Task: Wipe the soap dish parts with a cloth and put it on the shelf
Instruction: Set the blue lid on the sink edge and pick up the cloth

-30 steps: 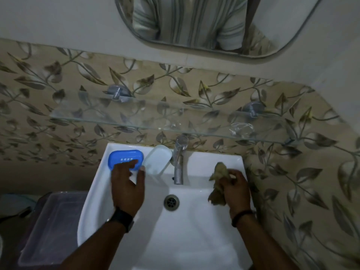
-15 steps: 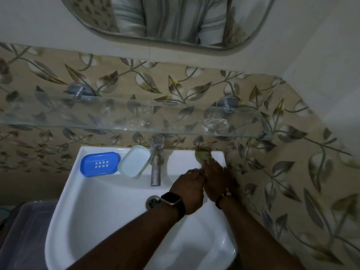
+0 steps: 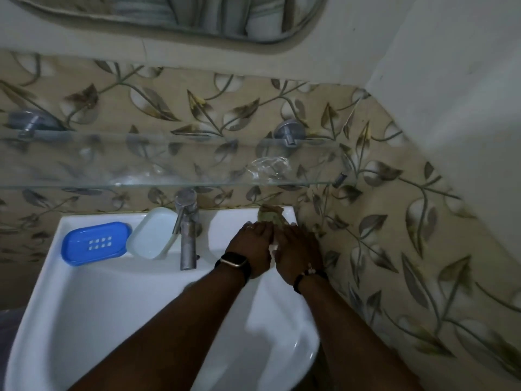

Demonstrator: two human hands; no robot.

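Glossy white ceramic basin [image 3: 84,306], lower frame; clear glass shelf [image 3: 169,165] above. Rounded blue perforated soap dish tray [image 3: 95,243] and white lid [image 3: 153,232], left ledge. Left hand [image 3: 251,246] and right hand [image 3: 296,255], centre right, apparently pinch a crumpled olive cloth [image 3: 270,217].

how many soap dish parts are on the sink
2: the blue tray on the sink's back-left ledge, and the white lid beside it, by the tap. None seem hidden.
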